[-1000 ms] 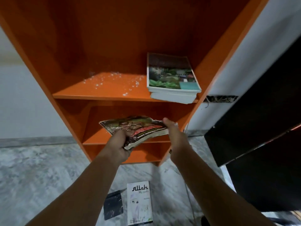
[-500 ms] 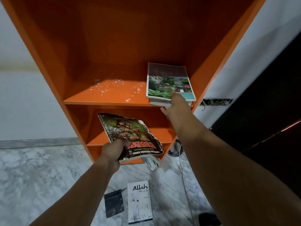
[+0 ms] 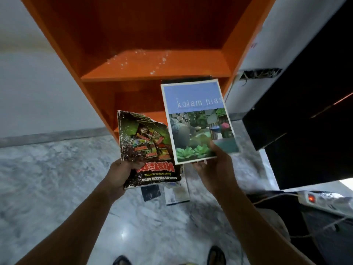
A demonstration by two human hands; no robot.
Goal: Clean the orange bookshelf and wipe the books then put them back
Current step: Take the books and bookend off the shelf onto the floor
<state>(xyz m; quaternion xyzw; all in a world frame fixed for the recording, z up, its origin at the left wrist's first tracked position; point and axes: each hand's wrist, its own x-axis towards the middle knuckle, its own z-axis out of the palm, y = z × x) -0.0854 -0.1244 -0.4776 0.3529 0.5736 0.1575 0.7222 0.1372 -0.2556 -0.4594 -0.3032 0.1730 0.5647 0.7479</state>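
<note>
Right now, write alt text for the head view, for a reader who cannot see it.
The left hand grips a tattered dark paperback and the right hand holds a glossy blue garden book titled kolam hias, both in front of an orange bookshelf. White specks dot its upper shelf; grey marble floor lies below.

Tattered dark paperback [image 3: 145, 144] left of glossy garden-cover book [image 3: 194, 119], both before orange wooden bookshelf [image 3: 172, 64]; white book [image 3: 177, 194] on grey marble floor [image 3: 57, 178] below.

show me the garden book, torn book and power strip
garden book [image 3: 191, 94], head view, blue band of its cover
torn book [image 3: 145, 142], head view, middle of its cover
power strip [image 3: 328, 204], head view, white casing
</note>
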